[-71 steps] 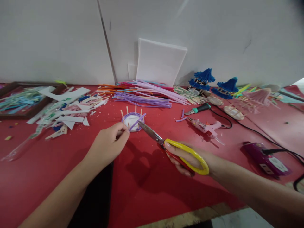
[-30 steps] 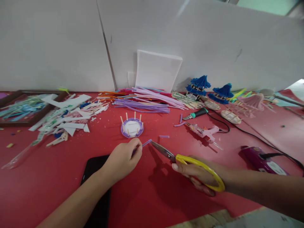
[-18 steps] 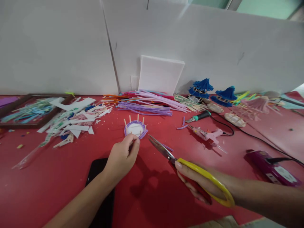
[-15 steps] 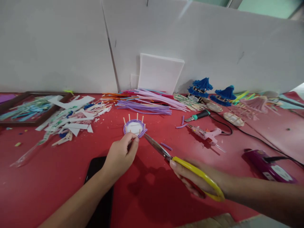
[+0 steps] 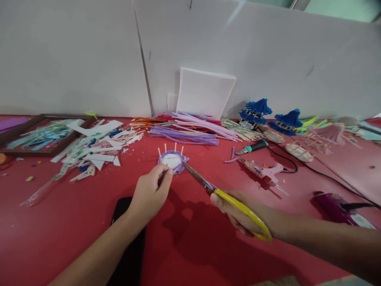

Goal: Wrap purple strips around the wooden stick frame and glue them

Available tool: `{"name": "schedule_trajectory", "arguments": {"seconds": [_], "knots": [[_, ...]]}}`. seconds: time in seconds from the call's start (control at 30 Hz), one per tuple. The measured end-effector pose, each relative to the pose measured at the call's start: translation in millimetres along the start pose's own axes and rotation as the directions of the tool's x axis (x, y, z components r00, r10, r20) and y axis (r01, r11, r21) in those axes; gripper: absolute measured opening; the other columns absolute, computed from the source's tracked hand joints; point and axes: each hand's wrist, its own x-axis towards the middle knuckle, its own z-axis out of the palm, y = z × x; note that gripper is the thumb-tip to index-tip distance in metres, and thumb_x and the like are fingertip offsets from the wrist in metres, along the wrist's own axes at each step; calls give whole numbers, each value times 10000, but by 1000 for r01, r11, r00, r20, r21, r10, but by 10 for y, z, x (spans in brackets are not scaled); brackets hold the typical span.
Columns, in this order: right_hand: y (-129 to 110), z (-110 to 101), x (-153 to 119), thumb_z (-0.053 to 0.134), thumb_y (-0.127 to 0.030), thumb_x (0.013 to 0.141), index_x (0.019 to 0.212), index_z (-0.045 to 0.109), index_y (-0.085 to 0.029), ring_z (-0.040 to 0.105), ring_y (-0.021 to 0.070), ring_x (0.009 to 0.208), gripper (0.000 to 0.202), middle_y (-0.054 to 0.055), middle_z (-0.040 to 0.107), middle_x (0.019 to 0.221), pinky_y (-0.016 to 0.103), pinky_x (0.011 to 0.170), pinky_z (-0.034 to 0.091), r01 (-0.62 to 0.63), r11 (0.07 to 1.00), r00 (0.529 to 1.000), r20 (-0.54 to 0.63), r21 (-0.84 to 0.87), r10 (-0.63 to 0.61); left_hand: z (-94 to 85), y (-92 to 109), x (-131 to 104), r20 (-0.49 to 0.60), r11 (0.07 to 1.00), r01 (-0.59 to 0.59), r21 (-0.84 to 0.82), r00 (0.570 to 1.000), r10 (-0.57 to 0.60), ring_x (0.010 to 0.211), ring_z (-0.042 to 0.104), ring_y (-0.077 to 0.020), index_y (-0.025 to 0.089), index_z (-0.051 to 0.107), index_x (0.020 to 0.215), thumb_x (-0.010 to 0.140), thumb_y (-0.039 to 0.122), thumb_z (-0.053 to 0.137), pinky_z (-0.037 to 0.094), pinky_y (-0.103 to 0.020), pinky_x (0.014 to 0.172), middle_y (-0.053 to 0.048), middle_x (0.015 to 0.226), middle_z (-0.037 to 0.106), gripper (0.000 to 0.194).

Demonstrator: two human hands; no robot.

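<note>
A small round craft base has a white middle, a purple pipe cleaner rim and several short wooden sticks standing up around it. My left hand pinches its near edge, thumb and forefinger closed; the exact grip point is partly hidden. In my right hand are yellow-handled scissors, their blades pointing up and left. The blade tips meet the loose purple pipe cleaner end at the base's right side. A purple offcut lies partly behind the blades.
Pipe cleaners lie in a bundle at the back. To the right are a utility knife, a pink glue gun with its cord, blue-roofed models and a purple device. Paper scraps fill the left; a black phone lies under my left forearm.
The scissors have moved up to the loose purple end, their tips now at it. My left hand keeps its pinch on the base. The whole view has shifted slightly.
</note>
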Motion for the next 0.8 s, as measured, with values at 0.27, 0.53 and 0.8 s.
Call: {"name": "schedule_trajectory", "arguments": {"seconds": [0.27, 0.53, 0.8], "knots": [[25, -119, 117, 322, -816, 733, 638, 389, -209, 366, 70, 287, 618, -80, 367, 351, 152, 266, 280, -2, 999, 1000, -12, 35, 2, -1, -29, 8, -16, 998, 0, 58, 1000, 1, 501, 474, -135, 218, 475, 675, 864, 342, 400, 292, -241, 505, 57, 516, 450, 238], [-45, -131, 133, 356, -787, 752, 612, 399, -208, 347, 67, 267, 597, -76, 359, 325, 162, 271, 280, -67, 998, 998, -7, 6, 67, 11, -38, 14, 11, 998, 17, 62, 1000, -18, 490, 445, -129, 224, 392, 633, 863, 332, 383, 282, -236, 497, 63, 502, 390, 254], [-73, -112, 132, 382, -760, 765, 630, 378, -215, 346, 68, 280, 561, -85, 346, 350, 162, 268, 272, -71, 997, 997, -33, 9, 72, -3, -38, 11, 25, 998, 45, 35, 999, -46, 504, 431, -129, 226, 357, 639, 875, 317, 359, 272, -243, 510, 64, 506, 358, 253]]}}
